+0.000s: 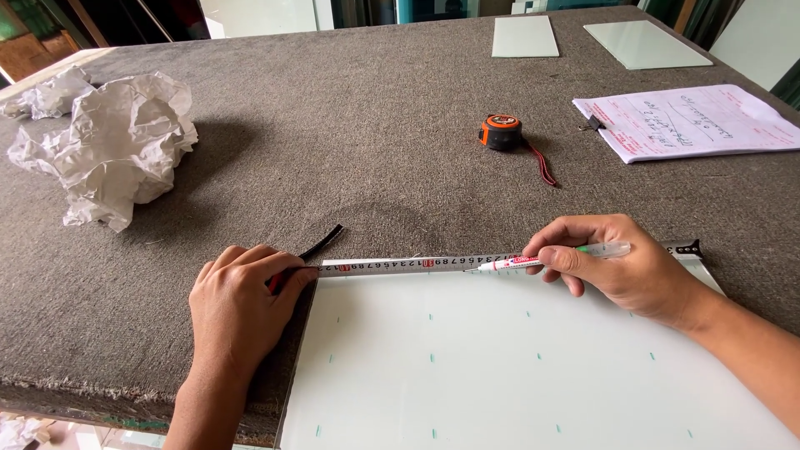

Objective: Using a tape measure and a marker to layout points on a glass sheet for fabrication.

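Head view: the step looks like marking along the steel rule point(417, 264), which lies on the glass sheet's point(517, 375) far edge. Left hand point(237, 312), fingers closed, pins the rule's left end; right hand point(621, 267) grips a marker point(550, 258), tip at the rule. The next mark needs steady pressure. The sheet's near edge is cut off.

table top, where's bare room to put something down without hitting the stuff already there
The widest bare felt lies between the crumpled paper and the tape measure. A smaller patch runs between the tape measure and the ruler. It is crowded along the glass sheet, where the left hand and right hand work, and by the notepad.
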